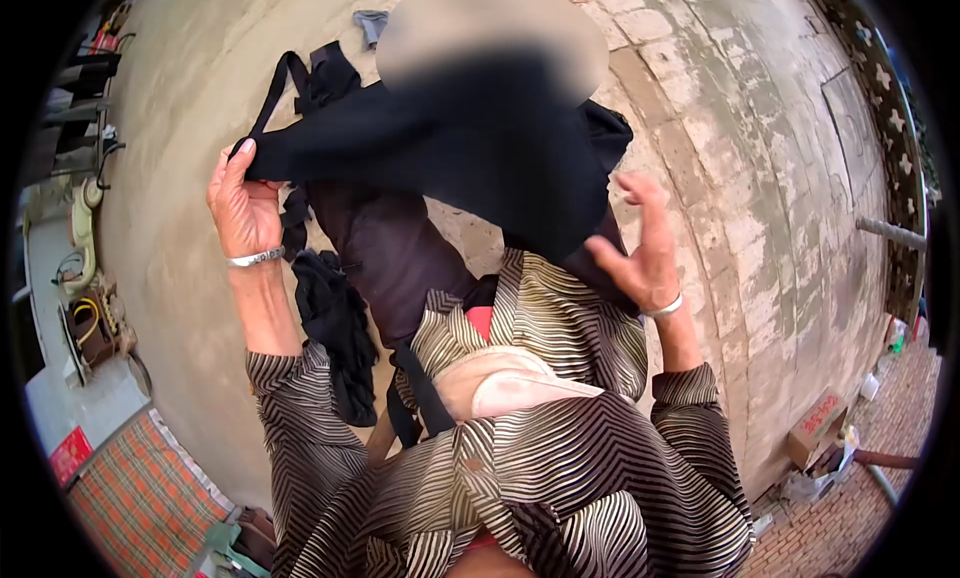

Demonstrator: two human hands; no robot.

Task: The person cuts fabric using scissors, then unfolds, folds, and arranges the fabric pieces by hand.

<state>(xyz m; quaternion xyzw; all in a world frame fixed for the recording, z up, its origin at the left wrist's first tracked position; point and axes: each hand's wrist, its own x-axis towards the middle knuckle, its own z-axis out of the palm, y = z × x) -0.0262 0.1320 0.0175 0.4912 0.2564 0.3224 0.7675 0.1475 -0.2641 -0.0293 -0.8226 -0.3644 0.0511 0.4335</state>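
Note:
My left hand [246,200] pinches the left end of a black cloth garment [450,143] with a thin strap, thumb on top. The cloth stretches rightward across my lap, over my dark trousers [400,263]. My right hand [642,248] is beside the cloth's right lower edge, fingers spread and curved, holding nothing that I can see. Another black crumpled cloth [335,328] hangs at the left of my legs. A pale pink pad-like piece [510,380] lies against my striped shirt [560,458]. A blurred patch hides part of the upper middle.
A small grey cloth [370,26] lies on the concrete ground [180,278] beyond the garment. An orange checked cloth [150,498] is at the lower left. A cardboard box [815,428] stands on the right near a brick-paved strip [850,518]. Assorted items line the left edge.

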